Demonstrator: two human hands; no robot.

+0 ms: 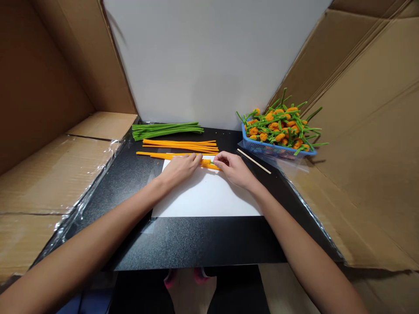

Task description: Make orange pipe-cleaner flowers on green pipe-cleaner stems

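Observation:
Over the far part of a white paper sheet (209,201), both hands meet at a small coil of orange pipe cleaner (206,162). My left hand (181,168) is closed at the coil's left end, its fingertips partly hiding what they grip. A short green pipe cleaner stem (212,163) sticks out of the coil's right end, pinched between the thumb and fingers of my right hand (235,168). Loose orange pipe cleaners (157,155) lie just behind and under the hands, partly covered by them.
Farther back lie a green pipe cleaner bundle (166,130) and more orange pipe cleaners (176,145). A thin wooden stick (254,161) rests right of my hand. Beyond it, a blue basket (278,151) is heaped with orange-and-green pieces. Cardboard walls (369,144) flank the black table (196,244).

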